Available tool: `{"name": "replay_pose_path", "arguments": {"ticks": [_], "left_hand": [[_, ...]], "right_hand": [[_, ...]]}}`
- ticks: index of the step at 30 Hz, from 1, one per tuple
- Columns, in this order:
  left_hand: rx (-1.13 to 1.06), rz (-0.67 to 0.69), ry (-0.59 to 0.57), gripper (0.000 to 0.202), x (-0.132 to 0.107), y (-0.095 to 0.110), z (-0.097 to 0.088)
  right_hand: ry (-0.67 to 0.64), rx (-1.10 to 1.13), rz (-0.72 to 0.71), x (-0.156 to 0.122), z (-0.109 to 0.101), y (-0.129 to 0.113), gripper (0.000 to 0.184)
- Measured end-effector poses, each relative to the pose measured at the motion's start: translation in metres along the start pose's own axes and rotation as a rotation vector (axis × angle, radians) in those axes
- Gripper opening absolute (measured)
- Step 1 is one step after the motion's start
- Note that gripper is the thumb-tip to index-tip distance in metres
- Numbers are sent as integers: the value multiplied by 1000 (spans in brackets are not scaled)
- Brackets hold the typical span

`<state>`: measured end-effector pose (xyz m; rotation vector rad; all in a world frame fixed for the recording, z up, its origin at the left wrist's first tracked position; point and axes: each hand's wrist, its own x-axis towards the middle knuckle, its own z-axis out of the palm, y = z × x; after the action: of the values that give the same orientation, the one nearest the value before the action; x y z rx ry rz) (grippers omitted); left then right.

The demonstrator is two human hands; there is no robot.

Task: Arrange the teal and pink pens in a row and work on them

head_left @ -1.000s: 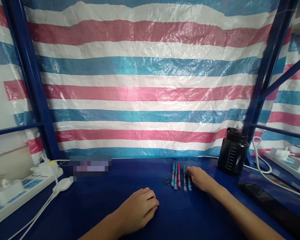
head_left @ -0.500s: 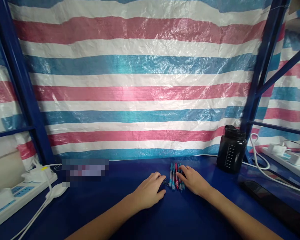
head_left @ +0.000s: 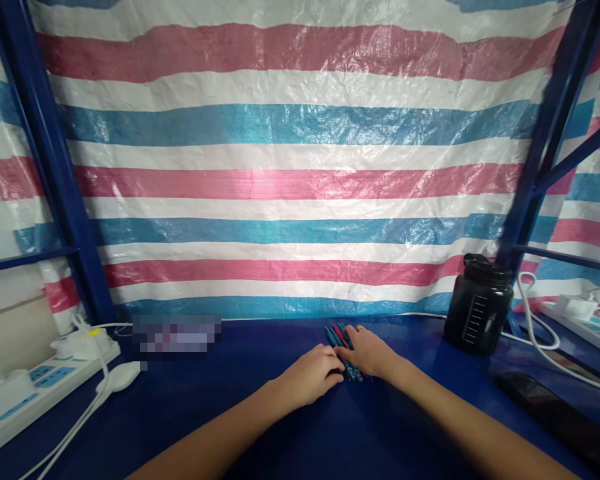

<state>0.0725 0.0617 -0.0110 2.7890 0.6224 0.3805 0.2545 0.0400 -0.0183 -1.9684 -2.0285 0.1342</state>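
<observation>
The left hand [head_left: 310,377] is lying curled at the near side of a tight bunch of blue and red pens [head_left: 341,341], its fingertips pressing in beside them, while the right hand [head_left: 367,352] is draping over the bunch from the right and partly covering it. Neither hand is fully open, but I cannot tell whether either is truly gripping the pens. The pens are lying close together and slanted on a blue table cover [head_left: 180,427], between the hands. Keeping the fingers low and even across such slim, rollable barrels is a sound way of holding them together. A black graduated bottle [head_left: 477,308] is standing off to the right, and a white power strip [head_left: 30,393] is lying to the left, both well apart from the hands and not crowding them. A pixelated patch [head_left: 177,333] is hiding something near the back edge, and a striped tarpaulin [head_left: 290,173] is hanging behind everything.
</observation>
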Motion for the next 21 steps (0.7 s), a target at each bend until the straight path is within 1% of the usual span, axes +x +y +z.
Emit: {"name": "replay_pose_path", "arguments": {"ticks": [6,9,12,18,21], "left_hand": [[2,37,7,18,-8,-5,0],[8,49,7,18,-12,-7,-2],[16,64,6,16,-15,-6,-3],[20,160,-17,18,-7,7,-1],[29,195,-22,19,-1,9,0]], "right_hand": [[-29,-8,3,-2,-4,-1,43],[-34,-3,-26,-5,-8,-1,42],[-22,15,-72,-8,-9,-1,40],[21,82,-144,-12,-7,5,36],[35,117,-174,-11,-6,10,34]]}}
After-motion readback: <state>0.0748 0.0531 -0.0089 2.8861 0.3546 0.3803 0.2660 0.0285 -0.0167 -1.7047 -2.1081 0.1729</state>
